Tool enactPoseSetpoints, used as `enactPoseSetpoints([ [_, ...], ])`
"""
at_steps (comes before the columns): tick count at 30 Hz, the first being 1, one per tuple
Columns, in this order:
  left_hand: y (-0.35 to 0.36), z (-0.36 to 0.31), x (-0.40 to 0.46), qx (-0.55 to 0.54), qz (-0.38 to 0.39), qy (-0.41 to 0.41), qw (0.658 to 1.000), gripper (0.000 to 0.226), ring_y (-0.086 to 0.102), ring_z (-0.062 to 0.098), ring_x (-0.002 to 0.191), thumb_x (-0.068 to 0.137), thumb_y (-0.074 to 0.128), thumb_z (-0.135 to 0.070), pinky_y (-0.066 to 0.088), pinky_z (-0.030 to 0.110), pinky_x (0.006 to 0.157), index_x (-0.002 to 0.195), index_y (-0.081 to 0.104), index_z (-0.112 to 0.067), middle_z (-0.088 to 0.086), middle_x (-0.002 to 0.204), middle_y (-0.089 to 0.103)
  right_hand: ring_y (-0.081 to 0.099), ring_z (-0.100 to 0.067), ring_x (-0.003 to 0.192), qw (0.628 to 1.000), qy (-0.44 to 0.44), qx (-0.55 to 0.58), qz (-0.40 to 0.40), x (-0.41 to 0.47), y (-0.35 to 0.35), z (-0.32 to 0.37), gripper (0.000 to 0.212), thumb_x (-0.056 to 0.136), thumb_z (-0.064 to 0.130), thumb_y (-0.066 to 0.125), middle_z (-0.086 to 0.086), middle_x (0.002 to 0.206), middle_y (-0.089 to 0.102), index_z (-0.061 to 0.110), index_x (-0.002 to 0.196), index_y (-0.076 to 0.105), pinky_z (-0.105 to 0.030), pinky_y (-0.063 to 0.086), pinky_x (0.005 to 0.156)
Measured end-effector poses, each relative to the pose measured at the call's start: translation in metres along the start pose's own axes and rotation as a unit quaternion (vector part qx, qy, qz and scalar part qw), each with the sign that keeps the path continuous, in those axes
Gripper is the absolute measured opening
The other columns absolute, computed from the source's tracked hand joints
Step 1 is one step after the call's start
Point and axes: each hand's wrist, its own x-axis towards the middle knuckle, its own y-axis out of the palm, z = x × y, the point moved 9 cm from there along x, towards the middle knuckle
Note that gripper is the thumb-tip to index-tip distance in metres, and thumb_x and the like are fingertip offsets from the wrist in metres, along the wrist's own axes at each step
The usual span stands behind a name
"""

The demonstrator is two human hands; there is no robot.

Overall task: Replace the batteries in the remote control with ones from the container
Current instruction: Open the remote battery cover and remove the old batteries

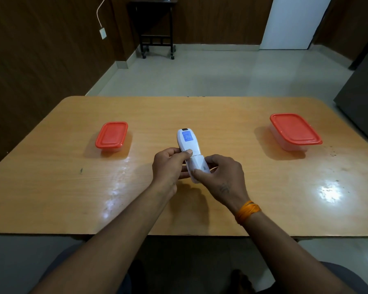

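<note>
Sliding the battery cover (198,165) off cleanly looks like the step in hand, judging by the seam showing between it and the body of the remote control (187,141). In the head view, the only 1 here, the left hand (168,164) clamps the remote's middle, its thumb pressed on the back just above the seam. The right hand (221,175) pinches the cover at the near end, thumb on top and fingers curled round the far edge. To do it well, I would keep the left grip firm and the body level, then draw the cover straight along the remote's length toward the person, not lifting or twisting it, so the tabs do not bind.

The remote is held just above the middle of the table (51,187), back face up, a blue label showing. Its long axis runs away from the person, tilted a little leftward at the far end; the cover end points near and slightly right. 2 closed red-lidded containers stand well apart from it, the left container (112,135) and the right container (294,130). Which holds the fresh batteries cannot be told.
</note>
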Motion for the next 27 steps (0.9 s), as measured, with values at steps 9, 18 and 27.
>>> enactPoseSetpoints([
  [9, -0.007, 0.016, 0.018, 0.067, -0.002, -0.054, 0.996, 0.027, 0.081, 0.034, 0.077, 0.088, 0.08, -0.012, 0.066, 0.042, 0.063, 0.107, 0.072, 0.005, 0.02, 0.092, 0.08, 0.066, -0.025, 0.086, 0.992, 0.069, -0.102, -0.038, 0.018, -0.033, -0.038, 0.041, 0.077, 0.046, 0.084, -0.006, 0.095, 0.076, 0.013, 0.1, 0.077, -0.031, 0.04, 0.068],
  [18, -0.015, 0.014, 0.02, 0.208, -0.007, -0.035, 0.978, 0.022, 0.079, 0.024, 0.065, 0.085, 0.083, -0.019, 0.062, 0.034, 0.056, 0.098, 0.077, -0.002, 0.01, 0.08, 0.08, 0.046, -0.025, 0.077, 0.977, 0.065, -0.204, 0.005, 0.02, -0.015, -0.057, 0.04, 0.081, 0.048, 0.078, -0.011, 0.092, 0.066, 0.012, 0.082, 0.059, -0.033, 0.029, 0.065],
  [27, -0.024, 0.002, 0.016, 0.299, -0.027, 0.002, 0.954, 0.033, 0.075, 0.025, 0.056, 0.078, 0.088, -0.03, 0.066, 0.043, 0.064, 0.08, 0.072, -0.001, 0.008, 0.065, 0.078, 0.06, -0.034, 0.09, 0.971, 0.045, -0.234, 0.002, 0.017, -0.012, -0.054, 0.048, 0.082, 0.052, 0.079, -0.013, 0.1, 0.063, 0.008, 0.093, 0.065, -0.033, 0.034, 0.068],
])
